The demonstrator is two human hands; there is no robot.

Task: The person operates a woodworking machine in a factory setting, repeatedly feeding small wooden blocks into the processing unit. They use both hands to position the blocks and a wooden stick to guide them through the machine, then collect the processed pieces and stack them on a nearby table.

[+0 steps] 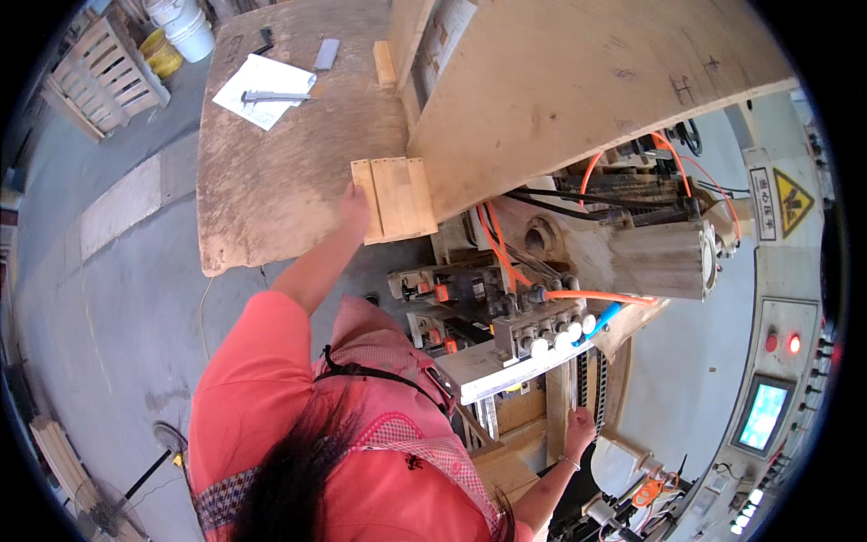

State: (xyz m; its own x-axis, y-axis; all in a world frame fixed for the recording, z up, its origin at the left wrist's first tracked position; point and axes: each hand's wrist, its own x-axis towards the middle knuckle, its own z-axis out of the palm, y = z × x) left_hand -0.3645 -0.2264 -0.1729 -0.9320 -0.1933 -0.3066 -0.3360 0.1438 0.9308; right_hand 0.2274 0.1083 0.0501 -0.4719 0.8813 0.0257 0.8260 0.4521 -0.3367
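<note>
My left hand (358, 206) grips the left edge of several narrow light wooden boards (397, 199). They lie side by side at the near right corner of a worn wooden table (271, 181), against a large upright panel. My right hand (580, 434) is low on the right, inside the machine, beside an upright wooden strip (557, 406) and a black chain (602, 388). Its fingers are curled together, and what they hold, if anything, is too small to make out.
A caliper (271, 97) lies on a paper sheet. The large wooden panel (578, 81) spans the upper right. Orange hoses (591, 294) and a metal cylinder (664, 260) sit between my hands. A control panel (763, 415) stands far right, a pallet (108, 77) far left.
</note>
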